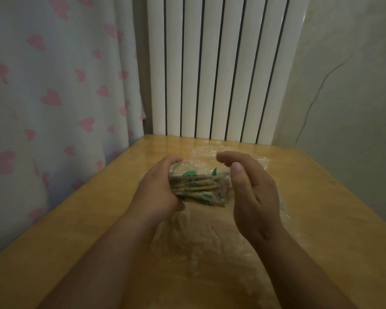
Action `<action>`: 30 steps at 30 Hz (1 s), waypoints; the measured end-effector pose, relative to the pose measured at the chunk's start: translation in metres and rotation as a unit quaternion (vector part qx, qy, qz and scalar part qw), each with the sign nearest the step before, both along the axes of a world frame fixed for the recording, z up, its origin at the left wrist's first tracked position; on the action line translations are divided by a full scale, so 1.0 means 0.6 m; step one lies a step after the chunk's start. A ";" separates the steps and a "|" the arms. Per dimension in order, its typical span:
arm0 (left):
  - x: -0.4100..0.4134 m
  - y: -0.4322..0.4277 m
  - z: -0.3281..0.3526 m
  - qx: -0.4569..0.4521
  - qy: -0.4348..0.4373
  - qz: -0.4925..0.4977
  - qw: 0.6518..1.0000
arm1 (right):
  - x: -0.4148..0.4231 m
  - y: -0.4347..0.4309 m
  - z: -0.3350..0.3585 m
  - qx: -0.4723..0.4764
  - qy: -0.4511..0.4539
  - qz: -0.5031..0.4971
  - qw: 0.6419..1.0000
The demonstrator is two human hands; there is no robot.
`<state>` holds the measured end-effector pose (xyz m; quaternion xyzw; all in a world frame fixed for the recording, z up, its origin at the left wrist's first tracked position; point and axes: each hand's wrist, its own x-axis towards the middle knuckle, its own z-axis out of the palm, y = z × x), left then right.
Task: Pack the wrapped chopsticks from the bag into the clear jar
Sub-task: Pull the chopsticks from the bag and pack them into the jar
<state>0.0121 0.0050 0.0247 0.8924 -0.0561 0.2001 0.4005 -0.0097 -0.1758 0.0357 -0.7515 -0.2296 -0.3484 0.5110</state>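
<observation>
My left hand (pixel 158 190) grips the clear jar (pixel 181 169), which lies tilted on its side above the table with its mouth towards the right. Several wrapped chopsticks (pixel 196 186) with green print fill the jar and stick out of its mouth. My right hand (pixel 252 195) is held upright at the jar's mouth, fingers relaxed and slightly bent, palm facing the chopstick ends; I cannot tell whether it touches them. The clear plastic bag (pixel 201 244) lies crumpled and flat on the table under both hands.
The wooden table (pixel 76 230) runs back to a white ribbed radiator (pixel 221 68). A curtain with pink hearts (pixel 54 97) hangs on the left, close to the table's left edge. A plain wall (pixel 348 97) stands at the right.
</observation>
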 end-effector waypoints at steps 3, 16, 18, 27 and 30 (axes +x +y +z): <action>0.001 0.000 -0.003 -0.012 -0.009 0.008 1.000 | -0.003 0.006 -0.001 -0.088 -0.019 -0.006 0.996; 0.014 0.015 -0.011 -0.118 -0.016 0.055 0.991 | -0.003 -0.030 -0.006 -0.015 0.085 -0.054 0.995; 0.015 0.016 -0.012 -0.122 -0.015 0.058 0.991 | -0.004 -0.036 -0.003 -0.030 0.122 -0.049 0.991; 0.016 0.019 -0.014 -0.133 -0.017 0.056 0.989 | -0.021 -0.048 0.018 -0.267 0.356 0.152 0.882; 0.018 0.020 -0.014 -0.132 -0.015 0.057 0.989 | -0.026 -0.038 0.019 -0.326 0.366 0.157 0.857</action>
